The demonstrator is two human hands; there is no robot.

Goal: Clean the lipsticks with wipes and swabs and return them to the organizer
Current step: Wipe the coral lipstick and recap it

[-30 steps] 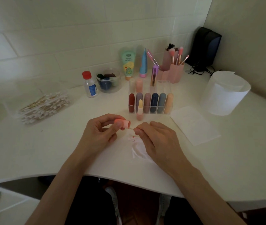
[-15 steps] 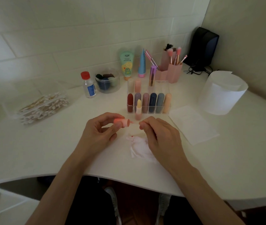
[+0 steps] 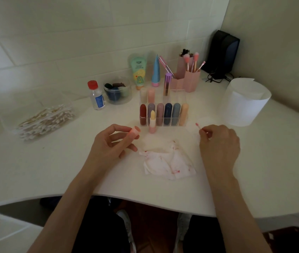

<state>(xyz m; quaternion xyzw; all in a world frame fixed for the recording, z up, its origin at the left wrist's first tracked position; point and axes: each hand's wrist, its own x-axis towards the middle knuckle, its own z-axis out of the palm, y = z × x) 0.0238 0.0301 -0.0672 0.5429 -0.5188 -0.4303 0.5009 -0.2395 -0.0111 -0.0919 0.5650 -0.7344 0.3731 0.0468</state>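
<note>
My left hand (image 3: pixel 110 143) grips a pink lipstick cap (image 3: pixel 134 132), its open end facing up and right. My right hand (image 3: pixel 219 143) pinches a cotton swab (image 3: pixel 198 126) with a pink-stained tip, held off to the right above the table. Between the hands lies a crumpled wipe (image 3: pixel 167 161) with red smears. An uncapped lipstick (image 3: pixel 152 121) with a pale yellow stick stands upright in front of the clear organizer (image 3: pixel 185 95), which holds several capped lipsticks in a front row and two more behind.
A box of cotton swabs (image 3: pixel 44 120) lies at the left. A small red-capped bottle (image 3: pixel 96 95), a jar of sponges (image 3: pixel 118 91), tubes, a pink brush holder (image 3: pixel 190 80) and a white wipe roll (image 3: pixel 245 101) line the back. A flat wipe (image 3: pixel 198 133) lies under my right hand.
My right hand has pulled the swab away from the cap and moved to the right. My left hand has tilted the cap's opening upward. The stained wipe is now uncovered.
</note>
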